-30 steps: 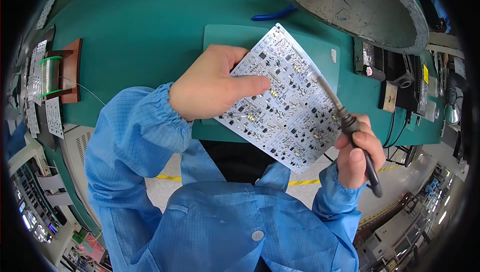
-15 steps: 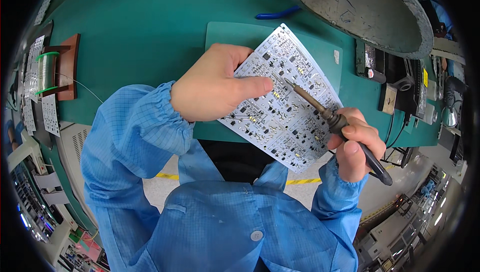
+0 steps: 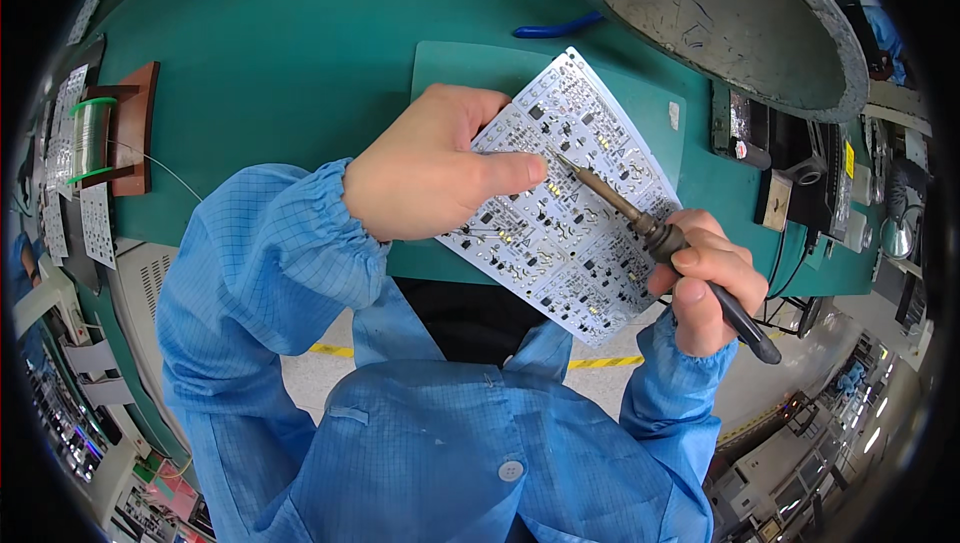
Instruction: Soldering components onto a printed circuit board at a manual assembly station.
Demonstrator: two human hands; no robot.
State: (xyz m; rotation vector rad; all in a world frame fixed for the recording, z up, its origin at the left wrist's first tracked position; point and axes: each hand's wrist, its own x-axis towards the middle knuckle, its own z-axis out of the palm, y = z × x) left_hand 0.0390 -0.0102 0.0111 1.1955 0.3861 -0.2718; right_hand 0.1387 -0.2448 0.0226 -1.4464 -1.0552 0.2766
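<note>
A white circuit board, dotted with small dark and metallic parts, lies tilted over a green mat. My left hand grips its upper left edge, thumb pressed on the face and fingers hidden beneath. In my right hand is a soldering iron, held like a pen with its dark handle sticking out at the lower right. The iron's tip points up and left, by the board's middle near my left thumb. Whether the tip touches the board I cannot tell.
A solder wire spool on a brown stand is at the left, its wire trailing toward my left sleeve. Circuit boards stand beside it. A large grey round hood overhangs the upper right, near a blue tool handle. Black equipment stands at the right.
The soldering iron's tip has moved slightly up and left across the board, closer to my left thumb, together with my right hand. My left hand keeps its hold on the board.
</note>
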